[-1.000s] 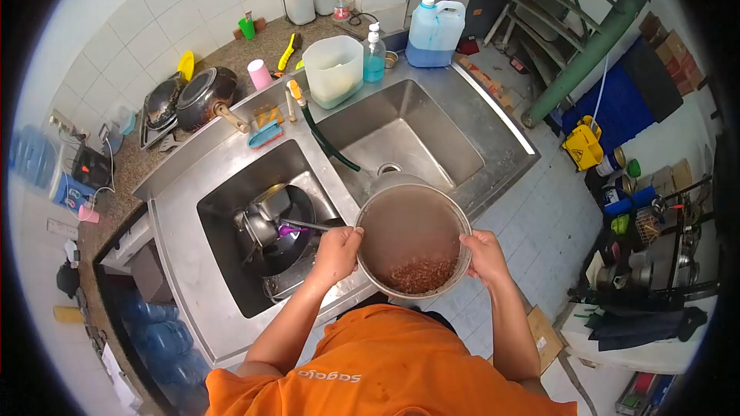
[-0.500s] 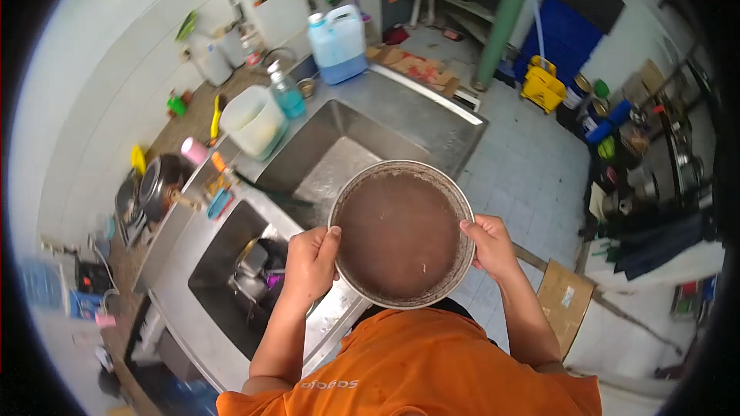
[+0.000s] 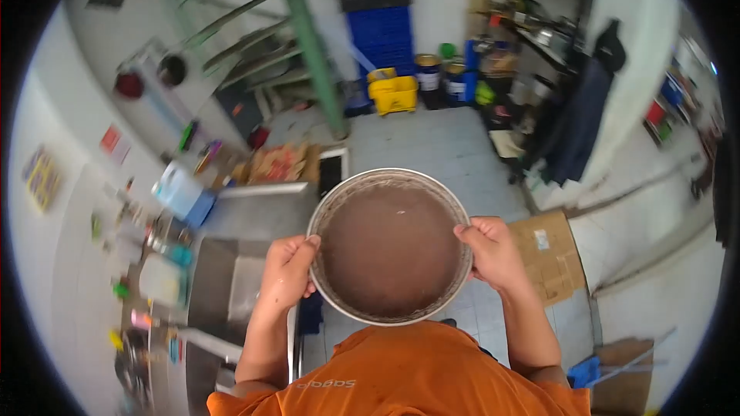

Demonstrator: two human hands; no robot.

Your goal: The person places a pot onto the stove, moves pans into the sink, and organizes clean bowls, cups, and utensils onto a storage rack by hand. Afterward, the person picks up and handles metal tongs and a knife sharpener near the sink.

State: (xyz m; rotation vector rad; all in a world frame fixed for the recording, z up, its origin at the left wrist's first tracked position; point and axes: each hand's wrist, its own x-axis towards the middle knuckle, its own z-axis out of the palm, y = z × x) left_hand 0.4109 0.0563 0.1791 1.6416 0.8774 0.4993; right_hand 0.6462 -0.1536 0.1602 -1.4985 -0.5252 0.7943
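Note:
Between my two hands I hold a round metal pot [image 3: 390,250] by its opposite sides, in front of my orange shirt. Murky brown liquid fills much of it, and a grimy ring lines the inner wall. My left hand [image 3: 287,270] is closed on the left side, thumb over the rim. On the right side my right hand [image 3: 493,250] grips in the same way, its thumb on the rim. The fingers under the pot's sides are mostly hidden. To the left of the pot lies the steel sink [image 3: 212,273].
A blue-liquid jug [image 3: 183,194] and a whitish tub [image 3: 162,280] stand by the sink. Ahead are a yellow mop bucket [image 3: 393,92], paint cans [image 3: 428,73] and green stairs [image 3: 308,46]. Flattened cardboard [image 3: 543,258] lies on the floor at right.
My view has turned to the right, away from the sinks and toward the tiled floor. The pot has come along in both hands, its liquid still inside.

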